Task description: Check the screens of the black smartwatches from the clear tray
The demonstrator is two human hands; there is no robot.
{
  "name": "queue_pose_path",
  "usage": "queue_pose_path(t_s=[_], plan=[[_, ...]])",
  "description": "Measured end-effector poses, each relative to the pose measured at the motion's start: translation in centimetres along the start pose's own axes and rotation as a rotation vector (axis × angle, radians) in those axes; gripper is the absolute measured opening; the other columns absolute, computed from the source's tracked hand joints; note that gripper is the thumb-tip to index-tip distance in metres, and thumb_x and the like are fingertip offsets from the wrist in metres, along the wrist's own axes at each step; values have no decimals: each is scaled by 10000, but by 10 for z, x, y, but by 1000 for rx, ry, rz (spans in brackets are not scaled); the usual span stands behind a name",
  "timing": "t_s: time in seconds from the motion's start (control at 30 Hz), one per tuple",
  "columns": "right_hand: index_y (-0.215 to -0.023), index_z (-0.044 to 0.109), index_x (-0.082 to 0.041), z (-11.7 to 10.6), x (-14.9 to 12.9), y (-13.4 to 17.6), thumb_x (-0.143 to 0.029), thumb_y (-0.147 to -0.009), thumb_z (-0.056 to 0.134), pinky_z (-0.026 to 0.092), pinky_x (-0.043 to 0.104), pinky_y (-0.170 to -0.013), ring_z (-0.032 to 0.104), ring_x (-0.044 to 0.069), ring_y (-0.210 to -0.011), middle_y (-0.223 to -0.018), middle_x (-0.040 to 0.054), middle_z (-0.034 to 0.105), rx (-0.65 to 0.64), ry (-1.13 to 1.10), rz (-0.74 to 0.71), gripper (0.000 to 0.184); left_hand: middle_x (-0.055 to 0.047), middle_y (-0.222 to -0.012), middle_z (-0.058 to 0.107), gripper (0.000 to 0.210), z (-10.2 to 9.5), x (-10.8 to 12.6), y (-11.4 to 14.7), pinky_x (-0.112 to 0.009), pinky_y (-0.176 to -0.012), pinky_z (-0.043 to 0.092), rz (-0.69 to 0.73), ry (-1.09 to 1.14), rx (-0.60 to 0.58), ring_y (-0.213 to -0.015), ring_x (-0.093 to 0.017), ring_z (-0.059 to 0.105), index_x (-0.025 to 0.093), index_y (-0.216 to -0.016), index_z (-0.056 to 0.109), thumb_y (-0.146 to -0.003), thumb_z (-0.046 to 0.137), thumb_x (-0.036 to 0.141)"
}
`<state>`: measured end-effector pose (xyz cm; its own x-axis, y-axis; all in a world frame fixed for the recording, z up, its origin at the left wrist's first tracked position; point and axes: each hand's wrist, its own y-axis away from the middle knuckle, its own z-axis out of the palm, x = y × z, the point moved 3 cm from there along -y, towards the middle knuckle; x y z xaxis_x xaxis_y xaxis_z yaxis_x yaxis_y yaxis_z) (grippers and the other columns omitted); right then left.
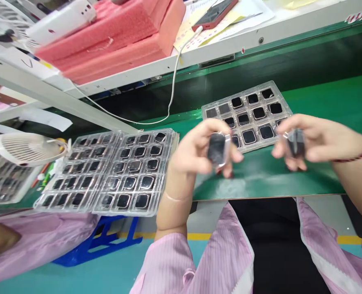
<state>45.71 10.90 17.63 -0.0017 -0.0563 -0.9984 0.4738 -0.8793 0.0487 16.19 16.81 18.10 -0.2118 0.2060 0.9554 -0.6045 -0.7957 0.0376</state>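
My left hand (188, 153) grips a dark rounded-square smartwatch body (217, 150) with a shiny rim, held between thumb and fingers. Opposite it, my right hand (325, 139) pinches a similar dark smartwatch body (296, 143), blurred by motion. Both pieces are held up, apart from each other, above the near edge of the green bench (260, 179). Just behind the hands lies a clear plastic tray (245, 90) with several black smartwatch faces in its cells; my hands hide part of it.
Left of my left arm lie more filled clear trays (165, 175). A small white fan (30, 149) stands beyond them. Overhead, a white shelf (279, 30) carries red foam (113, 45), papers and a phone (214, 14) with a hanging white cable (174, 85). A co-worker's pink sleeve (43, 245) is at left.
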Motion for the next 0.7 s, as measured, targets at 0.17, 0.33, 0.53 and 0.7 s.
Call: queue_pose_path(t_s=[0.17, 0.33, 0.53, 0.7], plan=[[-1268, 668, -218, -4, 33, -36, -318, -867, 808, 649, 300, -646, 794, 241, -926, -1200, 113, 780, 105, -66, 9, 436, -121, -1073, 779, 601, 20, -38, -50, -270, -692, 613, -62, -202, -274, -766, -183, 771, 168, -1183, 627, -729, 921, 431], [-1114, 717, -191, -3, 50, -40, -330, -900, 763, 596, 256, -551, 764, 172, -690, -1032, 89, 812, 195, -15, -3, 259, -92, -980, 771, 471, 12, -68, -59, -194, -577, 511, 20, -336, -111, -665, -113, 710, 138, -1102, 645, -879, 760, 537], [-1174, 703, -215, 2, 57, -41, -243, -860, 757, 652, 310, -694, 782, 183, -791, -1099, 71, 800, 222, 43, -77, 320, -61, -997, 756, 501, 9, -79, -59, -236, -712, 576, 64, -303, -91, -701, -95, 679, 163, -1159, 626, -821, 828, 472], [-1191, 691, -223, 3, 63, -42, -198, -856, 731, 659, 348, -732, 784, 195, -803, -1121, 81, 791, 223, 78, -88, 338, -65, -1006, 743, 445, 9, -81, -59, -233, -726, 574, 95, -294, -64, -761, -109, 677, 167, -1147, 618, -820, 822, 390]])
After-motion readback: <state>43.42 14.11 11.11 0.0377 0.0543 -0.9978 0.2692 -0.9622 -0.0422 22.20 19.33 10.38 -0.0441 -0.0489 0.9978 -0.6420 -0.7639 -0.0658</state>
